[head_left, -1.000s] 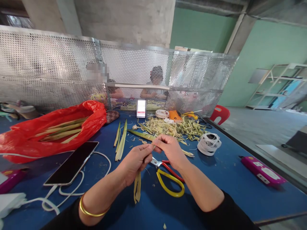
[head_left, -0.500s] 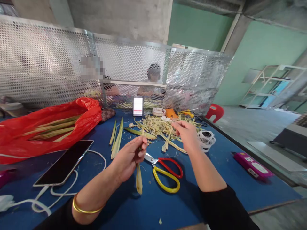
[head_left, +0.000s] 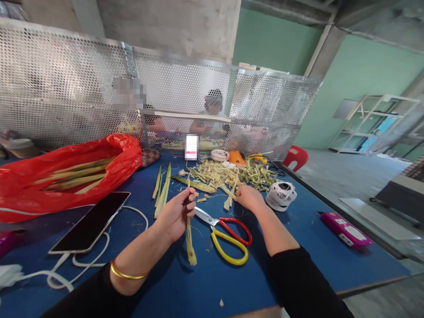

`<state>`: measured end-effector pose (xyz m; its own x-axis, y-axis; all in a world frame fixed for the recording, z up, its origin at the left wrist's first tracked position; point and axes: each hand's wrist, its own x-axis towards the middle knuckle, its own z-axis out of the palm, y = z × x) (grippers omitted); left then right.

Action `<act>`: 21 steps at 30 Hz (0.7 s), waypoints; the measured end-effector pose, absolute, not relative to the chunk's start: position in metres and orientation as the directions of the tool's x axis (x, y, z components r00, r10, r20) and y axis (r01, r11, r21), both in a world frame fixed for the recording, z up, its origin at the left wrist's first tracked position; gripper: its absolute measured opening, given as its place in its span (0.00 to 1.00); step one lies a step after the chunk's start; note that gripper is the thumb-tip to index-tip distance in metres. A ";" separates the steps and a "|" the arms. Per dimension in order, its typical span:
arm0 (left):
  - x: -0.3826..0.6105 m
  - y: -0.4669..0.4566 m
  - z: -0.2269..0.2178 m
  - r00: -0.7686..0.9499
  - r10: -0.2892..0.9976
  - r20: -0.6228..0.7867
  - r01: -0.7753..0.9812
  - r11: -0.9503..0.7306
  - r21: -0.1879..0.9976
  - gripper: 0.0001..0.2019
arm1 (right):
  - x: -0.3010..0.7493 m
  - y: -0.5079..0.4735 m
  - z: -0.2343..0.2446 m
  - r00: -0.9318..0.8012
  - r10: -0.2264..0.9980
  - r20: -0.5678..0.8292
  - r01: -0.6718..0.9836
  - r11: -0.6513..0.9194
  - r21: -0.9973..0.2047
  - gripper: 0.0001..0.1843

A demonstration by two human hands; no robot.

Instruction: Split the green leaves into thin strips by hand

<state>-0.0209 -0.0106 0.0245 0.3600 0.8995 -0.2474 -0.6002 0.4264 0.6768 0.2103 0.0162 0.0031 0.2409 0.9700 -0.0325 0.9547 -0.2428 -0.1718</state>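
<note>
Left hand [head_left: 177,215] up over the middle of the blue table [head_left: 255,289], fingers closed on a dry leaf strip [head_left: 190,247]; its narrow end pokes above the grip, the wider, split-looking end hangs below, clear of the scissors [head_left: 214,221]. Right hand [head_left: 251,198] low at the near edge of a heap of pale strips [head_left: 217,172], fingers bent together beside a few longer loose strips [head_left: 228,203]; cannot tell whether they pinch one, since the fingertips are mostly hidden. Scissors lie on the table between the two forearms, red and yellow handles spread, held by neither hand. State of the work, by my reading: well under way, part finished. Behind the hands the pale heap runs into a greener pile of crinkled pieces [head_left: 260,174], both apparently leaf cut or torn down small. Held strip seems mid-handling; nothing shows it tied or joined to another. On the uncut side, a few long leaf pieces [head_left: 163,192] lie left of the heap, one green leaf [head_left: 195,183] lies just in front of it, and longer leaves [head_left: 77,176] sit in the open red bag [head_left: 127,152], so a fair amount looks left. White cord roll [head_left: 281,197] stands right of the right hand, apart from it; no cord seen on the held strip.
</note>
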 end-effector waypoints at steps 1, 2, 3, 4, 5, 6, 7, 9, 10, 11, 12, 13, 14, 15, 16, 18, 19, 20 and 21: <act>-0.021 -0.011 0.025 0.364 0.898 -0.249 -0.597 0.430 0.677 0.08 | 0.210 0.016 0.003 0.241 0.970 -0.031 0.955 -0.243 -0.167 0.05; -0.021 -0.011 0.025 0.367 0.895 -0.252 -0.594 0.434 0.677 0.08 | 0.210 0.015 0.004 0.244 0.970 -0.023 0.956 -0.244 -0.165 0.05; -0.020 -0.011 0.025 0.368 0.894 -0.255 -0.591 0.437 0.678 0.08 | 0.210 0.014 0.006 0.247 0.969 -0.007 0.956 -0.244 -0.164 0.06; -0.020 -0.011 0.025 0.366 0.894 -0.257 -0.589 0.437 0.680 0.08 | 0.211 0.013 0.008 0.250 0.968 0.015 0.955 -0.244 -0.167 0.07; -0.020 -0.011 0.025 0.363 0.895 -0.258 -0.588 0.435 0.682 0.08 | 0.211 0.011 0.011 0.253 0.967 0.039 0.955 -0.243 -0.172 0.08; -0.020 -0.011 0.024 0.357 0.898 -0.257 -0.588 0.430 0.685 0.08 | 0.211 0.009 0.014 0.254 0.965 0.061 0.954 -0.239 -0.180 0.09; -0.020 -0.011 0.024 0.351 0.901 -0.256 -0.588 0.425 0.689 0.08 | 0.211 0.007 0.017 0.252 0.965 0.078 0.954 -0.234 -0.190 0.09; -0.020 -0.011 0.023 0.344 0.903 -0.258 -0.585 0.420 0.694 0.07 | 0.212 0.005 0.021 0.243 0.966 0.089 0.951 -0.219 -0.218 0.09; -0.020 -0.011 0.023 0.341 0.903 -0.261 -0.582 0.421 0.695 0.07 | 0.212 0.004 0.023 0.235 0.968 0.087 0.949 -0.209 -0.235 0.08; -0.020 -0.011 0.023 0.340 0.903 -0.263 -0.581 0.422 0.696 0.07 | 0.212 0.004 0.023 0.225 0.971 0.083 0.947 -0.198 -0.253 0.08; -0.020 -0.011 0.023 0.341 0.902 -0.266 -0.579 0.424 0.697 0.07 | 0.212 0.005 0.023 0.216 0.973 0.079 0.944 -0.188 -0.271 0.07; -0.020 -0.011 0.023 0.342 0.901 -0.266 -0.578 0.425 0.696 0.08 | 0.211 0.006 0.021 0.209 0.975 0.076 0.941 -0.179 -0.287 0.06; -0.020 -0.011 0.023 0.343 0.901 -0.266 -0.578 0.426 0.696 0.08 | 0.210 0.008 0.020 0.202 0.976 0.076 0.938 -0.171 -0.301 0.05; -0.020 -0.011 0.023 0.345 0.900 -0.265 -0.579 0.426 0.695 0.08 | 0.209 0.009 0.018 0.196 0.978 0.076 0.935 -0.163 -0.314 0.04; -0.020 -0.011 0.023 0.347 0.900 -0.264 -0.579 0.427 0.695 0.08 | 0.208 0.010 0.016 0.193 0.978 0.077 0.932 -0.158 -0.327 0.04; -0.019 -0.012 0.023 0.345 0.901 -0.265 -0.578 0.426 0.696 0.08 | 0.206 0.011 0.014 0.186 0.980 0.073 0.924 -0.149 -0.352 0.05; -0.019 -0.012 0.023 0.343 0.901 -0.267 -0.575 0.426 0.698 0.08 | 0.205 0.012 0.013 0.183 0.981 0.070 0.919 -0.145 -0.366 0.07; -0.019 -0.013 0.024 0.342 0.901 -0.268 -0.572 0.426 0.701 0.08 | 0.205 0.012 0.012 0.181 0.981 0.067 0.913 -0.142 -0.382 0.08; -0.019 -0.013 0.024 0.341 0.901 -0.268 -0.570 0.425 0.704 0.08 | 0.205 0.012 0.012 0.181 0.981 0.067 0.907 -0.140 -0.398 0.10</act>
<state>-0.0189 -0.0128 0.0237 0.3411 0.9011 -0.2676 -0.5699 0.4246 0.7035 0.2051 0.0119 0.0116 0.1811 0.9812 0.0670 0.9067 -0.1402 -0.3978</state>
